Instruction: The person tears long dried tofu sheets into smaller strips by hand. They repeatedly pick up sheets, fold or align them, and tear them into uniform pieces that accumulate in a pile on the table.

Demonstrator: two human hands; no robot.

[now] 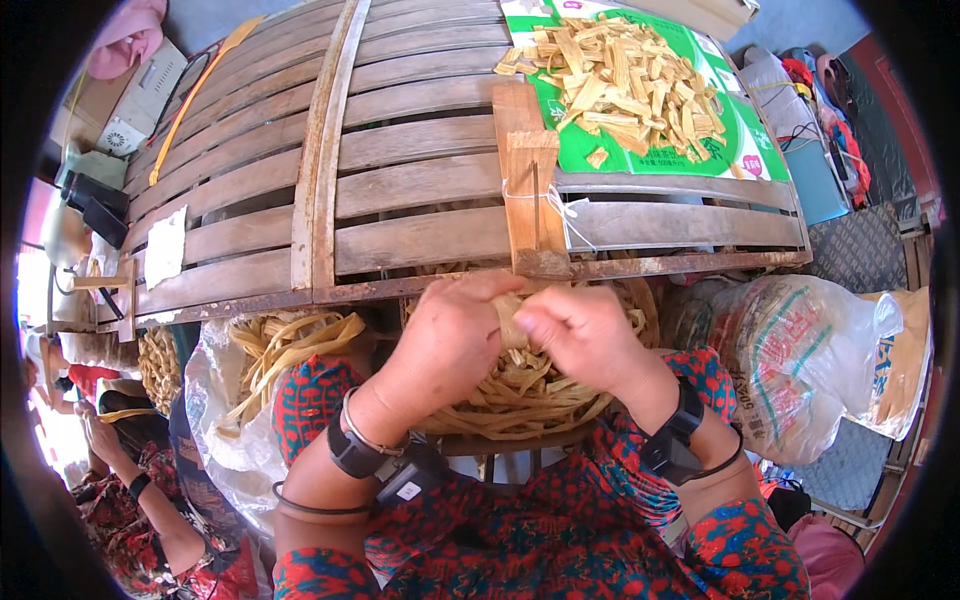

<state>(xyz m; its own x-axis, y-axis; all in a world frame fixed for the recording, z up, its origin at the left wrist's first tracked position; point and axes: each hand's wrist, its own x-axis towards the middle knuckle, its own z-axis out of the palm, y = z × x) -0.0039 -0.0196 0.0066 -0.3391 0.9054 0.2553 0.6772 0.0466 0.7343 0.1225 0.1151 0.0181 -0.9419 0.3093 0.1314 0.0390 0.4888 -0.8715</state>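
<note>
Both my hands grip a pale strip of dried plant fibre (509,319), close together in front of the table edge. My left hand (456,330) has its fingers curled around the strip's left side. Thumb and fingers of my right hand (589,334) pinch it on the right; this hand is slightly blurred. Directly below lies a coiled heap of long plaited fibre (517,420) in a round holder between my knees. A wooden block fixture with an upright metal pin (535,202) is tied with white cord to the slatted table (420,240), just beyond my hands.
Short cut fibre pieces (630,82) are piled on a green printed sheet (750,161). At left, a plastic sack (217,420) holds loose fibre strips (300,352). Filled plastic sacks (780,360) stand at right. Another person's arm (165,517) is at lower left.
</note>
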